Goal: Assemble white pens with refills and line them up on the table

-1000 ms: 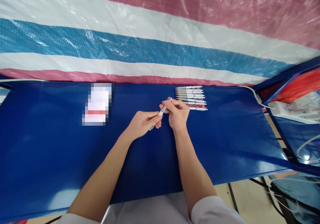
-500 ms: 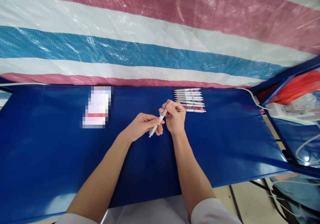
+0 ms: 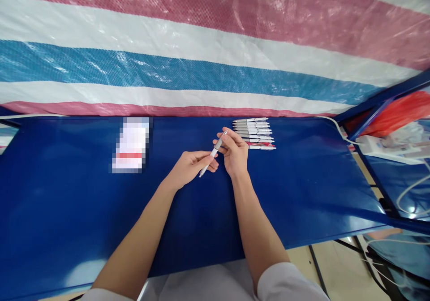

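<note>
A white pen with a grey grip [image 3: 218,144] is held slantwise above the table, its silver tip pointing up and away to the right. My left hand [image 3: 190,169] pinches the white barrel between thumb and fingers. Around the grey grip near the tip, the thumb and fingers of my right hand [image 3: 235,154] are closed; some of those fingers are partly hidden behind the pen. Just beyond my right hand lies a row of several similar pens [image 3: 253,131], side by side with tips to the left, one with red on it.
The blue table [image 3: 295,193] spans the view. On its left lies a pixelated white item with a red band [image 3: 131,146]. A striped plastic sheet [image 3: 201,75] hangs behind. To the right are a white power strip [image 3: 386,151], a red bag [image 3: 399,117] and blue frame bars.
Both hands and the pen have risen slightly in view, and the pen's lower end has moved up a little. The row of pens and the pixelated item stay in place.
</note>
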A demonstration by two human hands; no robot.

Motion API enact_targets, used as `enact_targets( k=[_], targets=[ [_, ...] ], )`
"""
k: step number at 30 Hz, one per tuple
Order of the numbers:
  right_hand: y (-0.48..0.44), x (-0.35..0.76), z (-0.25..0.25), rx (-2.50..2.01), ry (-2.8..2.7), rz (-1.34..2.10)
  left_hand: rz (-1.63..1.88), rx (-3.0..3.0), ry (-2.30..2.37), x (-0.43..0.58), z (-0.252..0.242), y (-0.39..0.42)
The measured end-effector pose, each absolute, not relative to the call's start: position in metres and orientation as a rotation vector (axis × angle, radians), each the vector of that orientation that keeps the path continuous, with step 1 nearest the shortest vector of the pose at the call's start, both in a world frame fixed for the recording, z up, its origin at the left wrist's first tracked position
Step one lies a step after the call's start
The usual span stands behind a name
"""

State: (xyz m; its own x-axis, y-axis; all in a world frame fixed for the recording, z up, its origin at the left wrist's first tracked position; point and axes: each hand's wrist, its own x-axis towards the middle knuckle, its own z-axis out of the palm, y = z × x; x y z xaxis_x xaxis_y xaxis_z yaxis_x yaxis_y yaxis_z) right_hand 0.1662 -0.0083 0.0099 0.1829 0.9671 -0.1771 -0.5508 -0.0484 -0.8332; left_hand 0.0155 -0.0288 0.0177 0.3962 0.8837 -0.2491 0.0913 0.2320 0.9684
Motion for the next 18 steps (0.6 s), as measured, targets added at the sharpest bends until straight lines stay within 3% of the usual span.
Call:
enact_targets(
  k=[18],
  targets=[
    [-0.008, 0.166, 0.013, -0.948, -0.591, 1.338, 0.861, 1.431, 1.236, 0.021, 0.008, -0.030]
  ],
)
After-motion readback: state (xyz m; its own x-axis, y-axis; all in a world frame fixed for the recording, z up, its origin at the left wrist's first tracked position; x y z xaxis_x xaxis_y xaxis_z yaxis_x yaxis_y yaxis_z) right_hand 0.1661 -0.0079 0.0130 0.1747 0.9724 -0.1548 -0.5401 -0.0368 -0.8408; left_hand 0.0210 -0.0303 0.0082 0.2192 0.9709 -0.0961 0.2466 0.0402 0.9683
